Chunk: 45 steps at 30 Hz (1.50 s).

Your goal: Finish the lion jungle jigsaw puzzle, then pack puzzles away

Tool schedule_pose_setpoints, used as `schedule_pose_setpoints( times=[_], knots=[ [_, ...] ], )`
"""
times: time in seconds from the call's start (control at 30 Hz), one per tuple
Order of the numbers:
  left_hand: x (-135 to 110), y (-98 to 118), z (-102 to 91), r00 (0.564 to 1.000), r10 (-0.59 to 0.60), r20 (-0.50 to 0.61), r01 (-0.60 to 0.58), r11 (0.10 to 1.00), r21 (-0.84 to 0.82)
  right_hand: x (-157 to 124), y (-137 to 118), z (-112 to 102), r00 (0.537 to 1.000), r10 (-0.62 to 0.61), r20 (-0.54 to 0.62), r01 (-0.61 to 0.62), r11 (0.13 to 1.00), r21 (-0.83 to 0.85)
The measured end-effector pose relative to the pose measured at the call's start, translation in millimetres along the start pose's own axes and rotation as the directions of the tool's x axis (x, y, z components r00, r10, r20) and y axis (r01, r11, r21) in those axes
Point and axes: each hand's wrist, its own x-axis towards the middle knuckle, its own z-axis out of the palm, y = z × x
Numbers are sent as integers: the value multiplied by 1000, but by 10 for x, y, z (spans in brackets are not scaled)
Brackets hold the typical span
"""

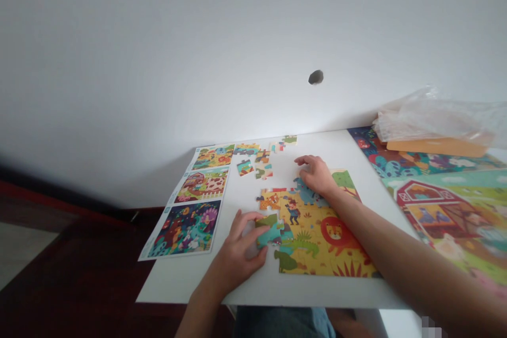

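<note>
A partly assembled jigsaw puzzle (317, 243) with a lion, a crocodile and a small figure lies on the white table (245, 285). My left hand (237, 251) pinches a green and teal puzzle piece (269, 228) against the puzzle's left edge. My right hand (317, 173) rests palm down on the puzzle's upper part, fingers curled over the pieces there. Several loose pieces (257, 161) lie scattered beyond the puzzle near the wall.
A reference sheet (194, 200) with three coloured pictures lies at the left of the table. Finished puzzles (443, 195) cover the right side, with an orange box in a clear plastic bag (435, 127) at the back right. A white wall stands close behind.
</note>
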Motion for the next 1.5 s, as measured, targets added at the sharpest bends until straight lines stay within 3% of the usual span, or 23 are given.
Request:
schedule_pose_setpoints(
  times=[0.4, 0.67, 1.23, 1.37, 1.5],
  knots=[
    [58, 31, -11, 998, -53, 18, 53, 999, -2, 5, -14, -9, 1000, 0, 17, 1, 1000, -31],
    [88, 43, -6, 996, -24, 83, 25, 1000, -5, 13, -8, -5, 1000, -1, 23, 2, 999, -40],
    [159, 67, -1, 994, -23, 109, 26, 999, -25, 2, -26, -3, 999, 3, 42, 0, 998, -69],
    [180, 41, 6, 997, -24, 74, 28, 998, -60, -19, -57, -27, 996, -76, 37, 80, 990, -113],
    [142, -12, 15, 997, -75, -18, 74, 995, -72, -90, -192, -96, 963, -262, 69, 267, 961, -74]
  ],
)
